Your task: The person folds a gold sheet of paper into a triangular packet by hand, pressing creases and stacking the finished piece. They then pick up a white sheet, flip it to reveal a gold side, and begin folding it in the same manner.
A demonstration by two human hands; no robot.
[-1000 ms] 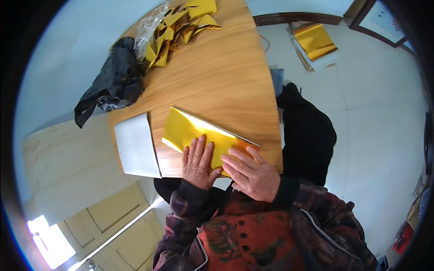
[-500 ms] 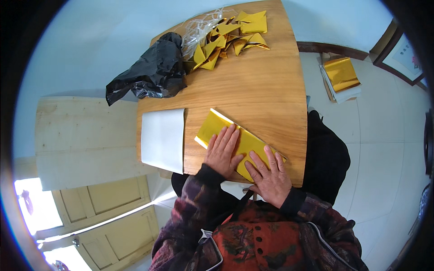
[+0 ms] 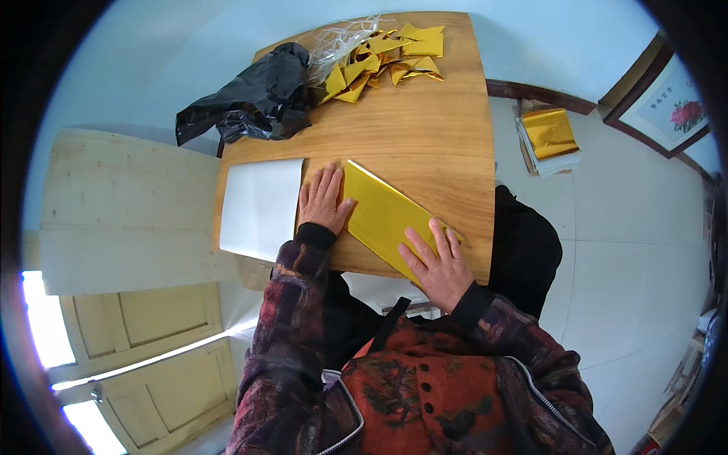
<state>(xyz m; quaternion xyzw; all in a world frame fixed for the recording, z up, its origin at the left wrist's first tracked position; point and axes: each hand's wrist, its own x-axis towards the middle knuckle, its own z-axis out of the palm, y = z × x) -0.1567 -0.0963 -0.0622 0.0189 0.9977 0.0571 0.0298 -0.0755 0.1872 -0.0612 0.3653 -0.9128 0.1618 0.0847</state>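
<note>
A folded sheet of shiny gold paper (image 3: 383, 212) lies slanted on the wooden table near its front edge, with a thin white strip along its far edge. My left hand (image 3: 324, 199) rests flat at the sheet's left end, its fingers stretched out and its thumb at the gold edge. On the sheet's right part my right hand (image 3: 441, 267) lies with spread fingers, pressing on the gold surface. Neither hand grasps anything. Just left of my left hand is a flat whitish sheet or stack (image 3: 262, 206).
Several folded gold paper pieces (image 3: 379, 61) are heaped at the table's far end, beside clear plastic wrapping (image 3: 334, 45) and a black plastic bag (image 3: 265, 95). A stack topped with gold paper (image 3: 550, 135) sits on the floor to the right. The table (image 3: 432, 144) has bare wood around the sheet.
My left hand has slid left from the middle of the gold paper to its left end. My right hand stays on the right part. The whole view has shifted a little.
</note>
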